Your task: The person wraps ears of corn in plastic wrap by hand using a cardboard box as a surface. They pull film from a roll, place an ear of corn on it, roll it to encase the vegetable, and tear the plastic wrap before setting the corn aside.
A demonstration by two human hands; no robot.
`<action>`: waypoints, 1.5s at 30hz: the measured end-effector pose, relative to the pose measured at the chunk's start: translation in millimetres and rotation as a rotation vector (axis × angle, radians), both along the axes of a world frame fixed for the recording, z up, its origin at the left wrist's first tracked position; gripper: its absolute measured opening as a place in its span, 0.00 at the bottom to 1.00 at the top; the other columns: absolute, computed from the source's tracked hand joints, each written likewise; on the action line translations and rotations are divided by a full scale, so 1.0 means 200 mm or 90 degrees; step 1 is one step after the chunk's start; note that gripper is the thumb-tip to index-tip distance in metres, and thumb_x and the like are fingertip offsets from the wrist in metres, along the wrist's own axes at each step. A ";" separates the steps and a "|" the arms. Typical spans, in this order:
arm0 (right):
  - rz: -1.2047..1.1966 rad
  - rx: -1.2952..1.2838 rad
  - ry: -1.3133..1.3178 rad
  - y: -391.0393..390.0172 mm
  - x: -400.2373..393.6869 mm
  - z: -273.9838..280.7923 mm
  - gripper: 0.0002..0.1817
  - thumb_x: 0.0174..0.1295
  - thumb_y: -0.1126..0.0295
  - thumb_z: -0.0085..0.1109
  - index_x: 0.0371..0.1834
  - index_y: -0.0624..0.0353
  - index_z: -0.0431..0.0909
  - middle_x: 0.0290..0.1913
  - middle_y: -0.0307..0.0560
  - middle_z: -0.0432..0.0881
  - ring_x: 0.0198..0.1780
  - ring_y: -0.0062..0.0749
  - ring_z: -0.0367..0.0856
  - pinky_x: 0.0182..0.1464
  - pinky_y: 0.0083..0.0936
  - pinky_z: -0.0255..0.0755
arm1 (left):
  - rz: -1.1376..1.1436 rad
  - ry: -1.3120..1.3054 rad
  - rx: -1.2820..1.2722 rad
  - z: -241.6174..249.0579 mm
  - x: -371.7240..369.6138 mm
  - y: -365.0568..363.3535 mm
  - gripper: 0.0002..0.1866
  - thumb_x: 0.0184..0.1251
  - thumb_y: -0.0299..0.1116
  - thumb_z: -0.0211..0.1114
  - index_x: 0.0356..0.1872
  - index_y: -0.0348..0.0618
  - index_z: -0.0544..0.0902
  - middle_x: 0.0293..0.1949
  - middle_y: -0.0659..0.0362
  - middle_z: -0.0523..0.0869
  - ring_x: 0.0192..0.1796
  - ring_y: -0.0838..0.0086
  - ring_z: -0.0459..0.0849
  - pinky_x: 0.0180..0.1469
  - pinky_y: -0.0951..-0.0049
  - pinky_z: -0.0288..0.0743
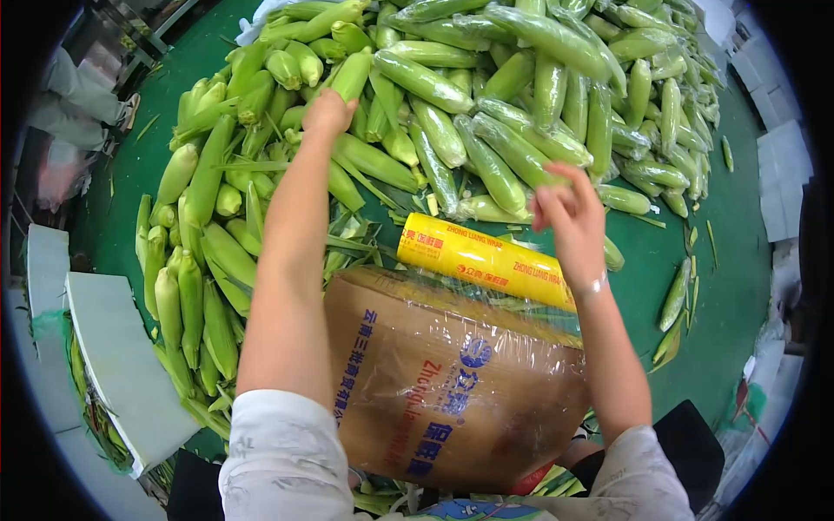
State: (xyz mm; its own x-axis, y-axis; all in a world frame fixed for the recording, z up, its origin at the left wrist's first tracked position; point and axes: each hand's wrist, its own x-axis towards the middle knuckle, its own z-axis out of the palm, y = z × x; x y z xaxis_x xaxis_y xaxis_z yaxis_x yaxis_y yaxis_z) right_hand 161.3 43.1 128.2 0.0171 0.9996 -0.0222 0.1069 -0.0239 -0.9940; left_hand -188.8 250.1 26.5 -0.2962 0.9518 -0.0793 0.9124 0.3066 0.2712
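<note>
My left hand (328,115) reaches into the heap of unwrapped green corn and is closed around the lower end of an ear of corn (353,76) in its husk. Its fingertips are partly hidden. My right hand (569,213) is over the near edge of the film-wrapped corn (512,148), with loosely bent fingers apart and nothing visible between them. Below it, a yellow roll of cling wrap (482,259) lies across the far side of a cardboard box (452,382). Clear film stretches from the roll over the box.
Unwrapped corn (195,286) is piled at the left, and wrapped ears are heaped at the back right. A few ears (673,295) and leaf scraps lie on the green surface (643,347). White foam boxes (122,365) stand at both sides.
</note>
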 end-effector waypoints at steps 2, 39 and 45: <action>-0.082 -0.039 -0.005 -0.21 0.13 0.01 0.12 0.67 0.72 0.57 0.52 0.61 0.73 0.30 0.41 0.81 0.29 0.17 0.76 0.32 0.15 0.70 | 0.065 -0.402 -0.009 0.06 0.00 -0.15 0.28 0.66 0.53 0.64 0.52 0.35 0.78 0.39 0.49 0.85 0.36 0.62 0.85 0.36 0.64 0.77; 0.195 0.182 -0.764 -1.13 0.14 0.08 0.43 0.52 0.28 0.55 0.55 0.57 0.73 0.43 0.54 0.79 0.47 0.45 0.80 0.41 0.39 0.77 | -0.511 0.118 -0.026 0.51 0.30 -2.23 0.21 0.60 0.45 0.69 0.41 0.37 0.76 0.29 0.48 0.79 0.31 0.52 0.80 0.36 0.58 0.77; 0.329 0.163 -0.691 -1.46 0.13 0.08 0.43 0.49 0.28 0.59 0.51 0.57 0.72 0.39 0.52 0.79 0.40 0.47 0.83 0.37 0.42 0.77 | -0.420 -0.474 -0.412 1.14 0.26 -2.11 0.15 0.69 0.34 0.63 0.24 0.36 0.82 0.19 0.65 0.80 0.20 0.84 0.75 0.24 0.79 0.68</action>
